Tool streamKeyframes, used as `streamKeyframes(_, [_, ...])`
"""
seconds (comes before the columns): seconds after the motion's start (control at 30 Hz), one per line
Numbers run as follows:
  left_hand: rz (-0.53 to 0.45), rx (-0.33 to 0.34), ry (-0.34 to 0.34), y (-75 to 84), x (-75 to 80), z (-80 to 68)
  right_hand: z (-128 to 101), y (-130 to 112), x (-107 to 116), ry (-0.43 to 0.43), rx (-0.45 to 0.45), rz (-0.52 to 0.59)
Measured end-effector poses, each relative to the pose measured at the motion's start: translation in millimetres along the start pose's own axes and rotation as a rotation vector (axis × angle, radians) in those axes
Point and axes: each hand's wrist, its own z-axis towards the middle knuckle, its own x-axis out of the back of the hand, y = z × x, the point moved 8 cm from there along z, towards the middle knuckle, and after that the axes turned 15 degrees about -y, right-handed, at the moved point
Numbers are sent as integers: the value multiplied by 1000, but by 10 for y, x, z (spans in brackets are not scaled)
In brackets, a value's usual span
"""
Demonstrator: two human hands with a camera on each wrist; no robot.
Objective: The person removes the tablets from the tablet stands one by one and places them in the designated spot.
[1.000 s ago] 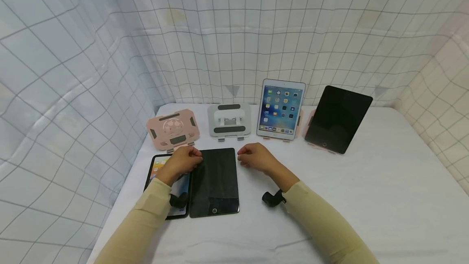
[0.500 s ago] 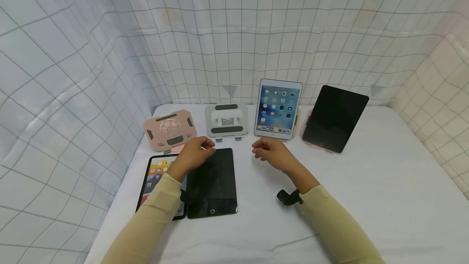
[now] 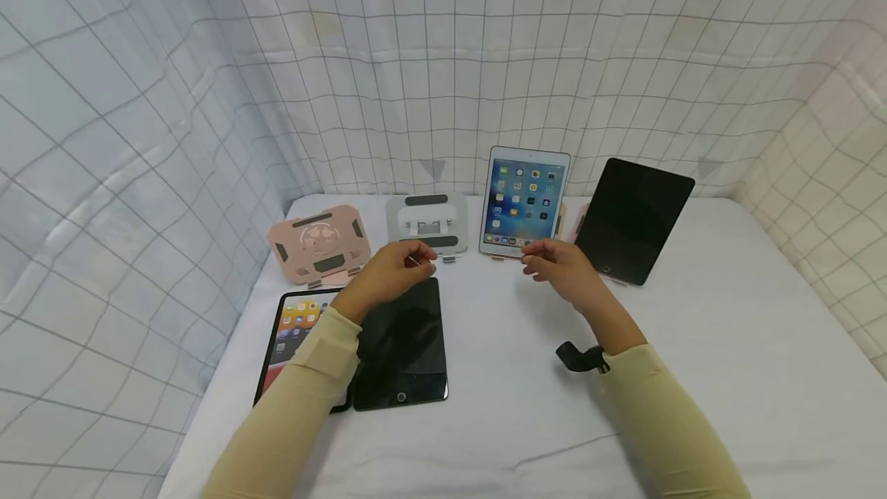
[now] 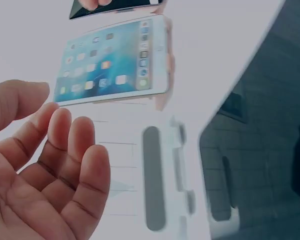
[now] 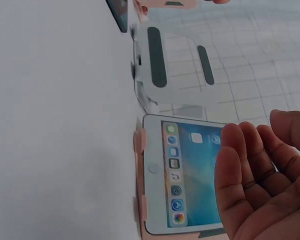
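Observation:
My left hand (image 3: 389, 272) hovers over the top end of a flat black tablet (image 3: 407, 349), its fingers loosely curled and nothing between them. Just beyond its fingertips stands a grey tablet stand (image 3: 430, 212) with dark pads. My right hand (image 3: 564, 268), also holding nothing, overlaps the lower right corner of a white tablet (image 3: 521, 195) in the head view. That tablet leans upright on a pink stand, its home screen lit. In the right wrist view, relaxed fingers (image 5: 229, 175) show in front of the same screen. In the left wrist view, the left palm faces the camera, bare.
A second black tablet (image 3: 634, 222) leans tilted on a stand at the right. Far left is a bare pink stand (image 3: 329, 243). Beside the flat black tablet lies a tablet with a lit screen (image 3: 294, 329), partly under the left sleeve. Grid-patterned cloth (image 3: 443, 68) encloses the table.
Both hands have moved right and away from the body. The left went from the flat tablet's left side to its top end; the right drew up to the white tablet. The tablets stayed put.

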Motion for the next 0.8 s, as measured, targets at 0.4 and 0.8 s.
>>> streamKeyframes(0.4, [-18,-18,-74,244,36,359,-156,22,418,121,21,-3])
streamKeyframes(0.8, [-104,8,-139,358,31,731,-150,-9,774,215,38,-20])
